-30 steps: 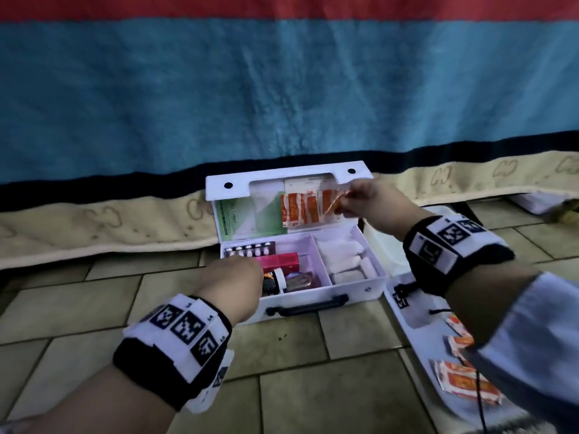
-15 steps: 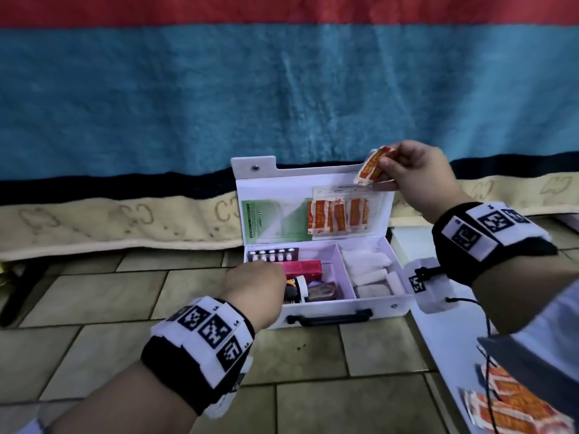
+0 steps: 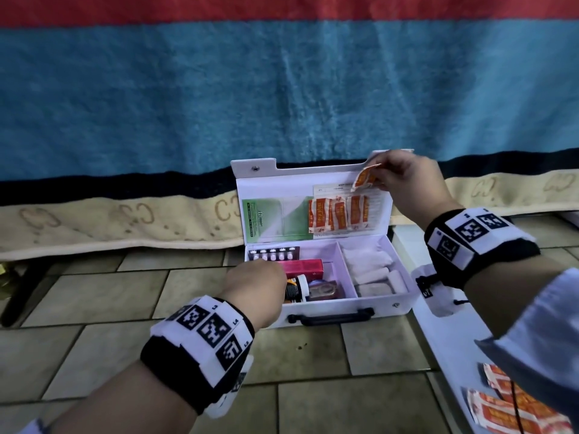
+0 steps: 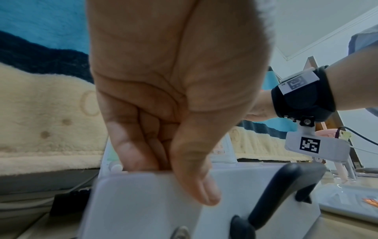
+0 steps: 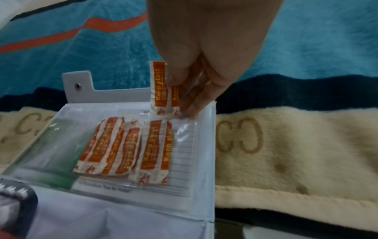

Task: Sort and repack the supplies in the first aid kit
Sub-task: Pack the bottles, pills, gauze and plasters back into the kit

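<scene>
A plaster strip [image 5: 161,88], pinched in the right hand [image 3: 404,180], is hanging at the mouth of the clear sleeve [image 5: 184,129] inside the kit's [image 3: 344,311] raised lid [image 3: 282,183], above more plasters [image 3: 336,214] lying in that sleeve. The left hand [image 3: 253,286] is gripping the kit's front wall, fingers curled inside, thumb outside. Gauze [image 3: 369,267] is filling the right compartment; further plasters [image 3: 513,411] are lying on a white board [image 3: 451,339] beside the kit.
</scene>
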The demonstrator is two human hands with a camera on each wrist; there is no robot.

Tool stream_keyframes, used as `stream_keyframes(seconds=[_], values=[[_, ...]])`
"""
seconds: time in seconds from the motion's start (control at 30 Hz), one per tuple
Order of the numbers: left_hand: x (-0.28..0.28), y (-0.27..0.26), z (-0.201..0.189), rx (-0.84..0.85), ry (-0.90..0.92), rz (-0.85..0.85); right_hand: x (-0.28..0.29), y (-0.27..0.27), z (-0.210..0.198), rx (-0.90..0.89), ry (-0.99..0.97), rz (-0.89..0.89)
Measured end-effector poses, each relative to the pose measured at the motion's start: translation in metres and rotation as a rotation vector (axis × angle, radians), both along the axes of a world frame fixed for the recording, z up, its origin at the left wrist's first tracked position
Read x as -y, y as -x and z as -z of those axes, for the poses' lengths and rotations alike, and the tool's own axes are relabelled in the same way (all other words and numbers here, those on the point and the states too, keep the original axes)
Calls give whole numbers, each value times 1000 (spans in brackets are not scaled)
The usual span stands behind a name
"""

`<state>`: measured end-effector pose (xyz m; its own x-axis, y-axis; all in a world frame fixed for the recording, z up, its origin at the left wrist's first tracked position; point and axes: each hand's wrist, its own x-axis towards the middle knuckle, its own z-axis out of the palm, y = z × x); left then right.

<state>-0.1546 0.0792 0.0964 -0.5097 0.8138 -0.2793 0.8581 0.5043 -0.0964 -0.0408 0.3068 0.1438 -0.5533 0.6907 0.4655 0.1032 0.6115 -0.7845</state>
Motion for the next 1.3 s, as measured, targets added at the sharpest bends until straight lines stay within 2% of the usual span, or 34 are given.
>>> stream_keyframes(seconds=[0.17,0.43,0.7,0.93,1.07,1.3], values=[[-1,1,1,6,-9,-1,0,-3,1,54,-85,24],[0,1,1,10,-11,-14,3,-6,-5,492,-405,159],[0,0,0,-1,-11,7,16,1,-23,832,-671,179],[1,0,0,-12,-10,13,14,9,-30,1004,-786,190],[0,0,0,-4,-9,9,17,3,-32,1000,-746,138],[0,0,0,9,-11,-3,12,6,-19,1045,-866,177]])
